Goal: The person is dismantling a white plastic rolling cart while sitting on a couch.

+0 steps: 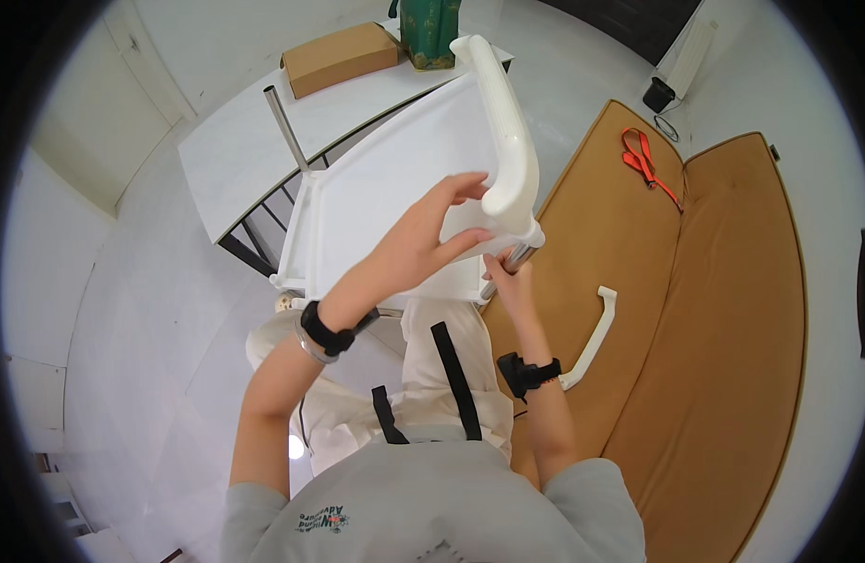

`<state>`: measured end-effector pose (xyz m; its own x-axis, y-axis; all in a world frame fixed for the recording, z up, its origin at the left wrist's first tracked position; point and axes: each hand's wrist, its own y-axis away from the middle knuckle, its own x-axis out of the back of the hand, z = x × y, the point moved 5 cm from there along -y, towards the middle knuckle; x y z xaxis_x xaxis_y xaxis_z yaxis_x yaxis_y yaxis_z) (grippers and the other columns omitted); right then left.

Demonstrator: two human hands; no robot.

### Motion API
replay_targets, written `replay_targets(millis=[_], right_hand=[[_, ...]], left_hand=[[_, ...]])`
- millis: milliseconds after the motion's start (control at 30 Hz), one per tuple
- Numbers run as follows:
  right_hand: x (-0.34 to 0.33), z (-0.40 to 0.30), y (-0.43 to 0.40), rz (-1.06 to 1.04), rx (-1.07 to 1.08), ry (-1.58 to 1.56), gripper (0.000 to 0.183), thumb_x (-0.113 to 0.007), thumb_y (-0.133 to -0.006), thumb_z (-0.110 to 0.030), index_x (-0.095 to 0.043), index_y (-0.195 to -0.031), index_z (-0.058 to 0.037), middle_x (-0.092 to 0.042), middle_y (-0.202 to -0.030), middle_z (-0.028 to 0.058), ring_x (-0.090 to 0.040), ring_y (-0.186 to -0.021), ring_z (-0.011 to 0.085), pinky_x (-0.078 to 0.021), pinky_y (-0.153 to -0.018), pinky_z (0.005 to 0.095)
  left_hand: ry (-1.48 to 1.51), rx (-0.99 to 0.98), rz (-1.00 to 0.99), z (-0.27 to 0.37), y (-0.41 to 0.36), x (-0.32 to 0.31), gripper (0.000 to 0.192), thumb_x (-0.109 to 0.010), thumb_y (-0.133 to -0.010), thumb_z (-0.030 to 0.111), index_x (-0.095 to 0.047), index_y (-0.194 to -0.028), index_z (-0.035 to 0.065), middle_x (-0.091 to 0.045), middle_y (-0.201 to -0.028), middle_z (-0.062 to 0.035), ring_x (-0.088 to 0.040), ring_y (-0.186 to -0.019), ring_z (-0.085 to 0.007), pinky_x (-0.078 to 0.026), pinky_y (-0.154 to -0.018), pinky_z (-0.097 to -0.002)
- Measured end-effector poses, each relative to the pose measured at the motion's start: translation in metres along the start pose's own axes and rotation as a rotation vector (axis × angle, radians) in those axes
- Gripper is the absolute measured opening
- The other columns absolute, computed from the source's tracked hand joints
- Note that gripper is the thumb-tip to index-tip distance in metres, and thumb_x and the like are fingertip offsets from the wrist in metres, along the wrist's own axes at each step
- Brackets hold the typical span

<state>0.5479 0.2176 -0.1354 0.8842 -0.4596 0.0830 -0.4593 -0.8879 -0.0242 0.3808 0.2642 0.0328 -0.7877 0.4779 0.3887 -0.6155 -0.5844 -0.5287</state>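
Note:
A white plastic tray shelf with metal tube posts stands before me, near my knees. A curved white plastic handle runs along its right side, its near end close to a metal post. My left hand reaches over the shelf with thumb and fingers apart, near the handle's near end; whether the fingertips touch it is unclear. Below the handle, my right hand has its fingers around the metal post. Another bare metal post rises from the shelf's far left corner.
On the brown sofa at the right lie a separate white plastic handle and a red strap. Behind the shelf, a white table holds a cardboard box and a green bag.

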Motion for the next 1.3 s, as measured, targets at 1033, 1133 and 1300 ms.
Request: replay_targets(millis=[1033, 1133, 1300], right_hand=[[0.003, -0.119, -0.001, 0.065, 0.255, -0.255, 0.034, -0.034, -0.093, -0.026, -0.056, -0.084, -0.0003, -0.055, -0.071, 0.0055, -0.054, -0.059, 0.0112, -0.0428, -0.054, 0.0239], [0.004, -0.112, -0.013, 0.115, 0.377, -0.211, 0.033, -0.035, -0.093, -0.023, -0.056, -0.084, 0.0005, -0.054, -0.070, 0.0052, -0.051, -0.058, 0.0109, -0.0412, -0.053, 0.0238], [0.003, -0.113, -0.014, 0.176, 0.421, -0.114, 0.033, -0.035, -0.093, -0.020, -0.055, -0.079, 0.0030, -0.049, -0.063, 0.0042, -0.043, -0.057, 0.0106, -0.0369, -0.052, 0.0251]], left_hand=[[-1.724, -0.941, -0.355, 0.048, -0.045, -0.056, 0.016, -0.056, -0.071, 0.019, -0.058, -0.077, 0.0047, -0.058, -0.083, -0.0075, -0.051, -0.101, -0.0259, -0.029, -0.103, -0.0451], [-1.766, -0.916, -0.312, 0.044, -0.048, -0.061, 0.018, -0.056, -0.068, 0.021, -0.059, -0.075, 0.0047, -0.059, -0.082, -0.0088, -0.053, -0.097, -0.0247, -0.031, -0.100, -0.0443], [-1.659, -0.987, -0.286, 0.040, -0.052, -0.067, 0.011, -0.059, -0.061, 0.018, -0.061, -0.060, 0.0077, -0.062, -0.068, -0.0068, -0.055, -0.073, -0.0224, -0.034, -0.094, -0.0413]])
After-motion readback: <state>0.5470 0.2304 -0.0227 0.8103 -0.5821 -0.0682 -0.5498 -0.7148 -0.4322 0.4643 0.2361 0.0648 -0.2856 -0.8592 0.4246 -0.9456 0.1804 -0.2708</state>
